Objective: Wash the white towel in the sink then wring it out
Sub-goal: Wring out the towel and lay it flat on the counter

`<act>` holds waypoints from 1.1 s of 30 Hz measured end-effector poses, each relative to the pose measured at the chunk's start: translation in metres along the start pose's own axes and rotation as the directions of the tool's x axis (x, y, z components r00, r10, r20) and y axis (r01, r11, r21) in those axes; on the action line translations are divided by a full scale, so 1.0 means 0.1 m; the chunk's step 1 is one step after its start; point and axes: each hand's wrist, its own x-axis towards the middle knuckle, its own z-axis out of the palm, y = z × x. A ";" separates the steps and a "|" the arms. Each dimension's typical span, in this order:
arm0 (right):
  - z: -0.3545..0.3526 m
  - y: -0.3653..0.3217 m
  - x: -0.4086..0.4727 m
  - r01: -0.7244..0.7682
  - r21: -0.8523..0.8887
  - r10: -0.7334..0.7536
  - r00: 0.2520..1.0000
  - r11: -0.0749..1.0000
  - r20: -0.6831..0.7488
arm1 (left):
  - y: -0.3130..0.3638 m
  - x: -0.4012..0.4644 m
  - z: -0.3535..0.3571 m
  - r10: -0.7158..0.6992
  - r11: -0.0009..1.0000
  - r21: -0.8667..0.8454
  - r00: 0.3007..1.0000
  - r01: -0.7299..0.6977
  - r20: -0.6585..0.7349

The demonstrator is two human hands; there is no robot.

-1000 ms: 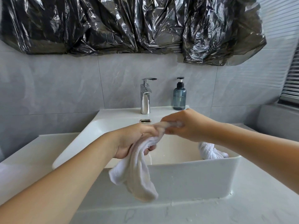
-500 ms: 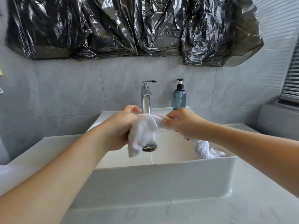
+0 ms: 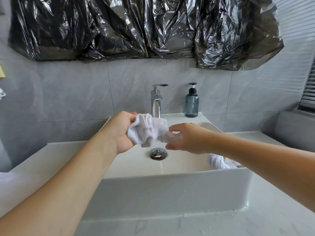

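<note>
Two hands meeting mid-frame over sink (image 3: pixel 170 184). White towel (image 3: pixel 149 131) bunching between them above drain (image 3: pixel 158 152), long axis running left-right. Left hand (image 3: pixel 121 132) clenching left end; right hand (image 3: pixel 185 137) pinching blurred right end, equally near. Versus half-second back: bundle sitting lower, right fingers spreading looser.

Towel (image 3: pixel 150 129) above sink (image 3: pixel 170 186) drain (image 3: pixel 158 152) (faucet (image 3: pixel 156 101) behind).
</note>
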 end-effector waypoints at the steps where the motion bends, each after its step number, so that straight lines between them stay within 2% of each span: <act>1: 0.02 0.00 0.00 0.011 -0.027 -0.011 1.000 1.000 -0.006 | 0.01 0.01 0.01 -0.012 0.999 0.039 1.000 0.013 -0.020; 5: 0.07 0.01 0.04 0.056 0.040 -0.057 0.998 0.998 0.002 | 0.08 -0.01 -0.02 -0.095 0.995 -0.006 0.995 0.096 0.041; 6: 0.06 0.00 0.04 0.072 0.060 -0.072 0.997 0.996 0.003 | 0.08 -0.02 -0.02 -0.068 0.996 -0.054 0.995 0.072 0.075; 9: 0.00 0.01 0.06 0.031 0.127 -0.031 1.000 0.991 0.000 | 0.04 -0.10 0.04 0.134 0.968 -0.232 0.979 -0.096 0.151; 10: -0.04 0.03 0.07 -0.006 0.170 0.003 1.000 0.985 0.017 | 0.02 -0.13 0.05 0.181 0.965 -0.223 0.963 -0.135 0.200; 12: -0.10 0.05 0.07 -0.059 0.291 0.039 0.996 0.955 0.074 | -0.03 -0.14 0.04 0.219 0.975 -0.076 0.951 -0.207 0.219; 14: -0.15 0.06 0.06 -0.062 0.318 0.025 0.993 0.946 0.118 | -0.06 -0.04 0.00 0.211 0.971 0.088 0.970 -0.222 0.117; 16: -0.15 0.06 0.04 -0.039 0.273 0.001 0.991 0.961 0.137 | -0.06 0.09 -0.04 0.250 0.952 0.197 0.967 -0.236 -0.046; 18: -0.16 0.04 0.03 -0.028 0.264 -0.012 0.989 0.964 0.150 | -0.08 0.16 -0.04 0.327 0.933 0.231 0.920 -0.277 -0.216; 20: -0.18 0.02 0.03 -0.025 0.276 -0.021 0.986 0.961 0.163 | -0.13 0.19 -0.05 0.412 0.904 0.258 0.856 -0.341 -0.312; 21: -0.18 0.01 0.03 -0.026 0.282 -0.023 0.985 0.959 0.169 | -0.15 0.17 -0.03 0.434 0.896 0.247 0.846 -0.369 -0.311; 23: -0.20 0.02 0.04 -0.039 0.307 -0.015 0.985 0.951 0.173 | -0.15 0.09 0.02 0.406 0.912 0.153 0.889 -0.381 -0.209; 25: -0.20 0.04 0.04 -0.054 0.311 -0.003 0.983 0.949 0.182 | -0.16 0.03 0.05 0.311 0.949 0.072 0.948 -0.306 -0.068; 26: -0.20 0.05 0.04 -0.062 0.309 0.002 0.981 0.949 0.192 | -0.17 0.03 0.04 0.296 0.950 0.112 0.955 -0.291 -0.031; 28: -0.21 0.05 0.04 -0.081 0.330 0.009 0.977 0.940 0.214 | -0.20 0.03 0.00 0.352 0.862 0.378 0.936 -0.337 0.032; 30: -0.21 0.05 0.04 -0.090 0.345 0.005 0.971 0.934 0.240 | -0.19 0.02 -0.04 0.372 0.663 0.642 0.913 -0.386 0.164; 33: -0.16 0.01 0.06 -0.077 0.337 -0.026 0.956 0.938 0.292 | -0.17 0.00 -0.05 0.270 0.338 0.868 0.921 -0.364 0.281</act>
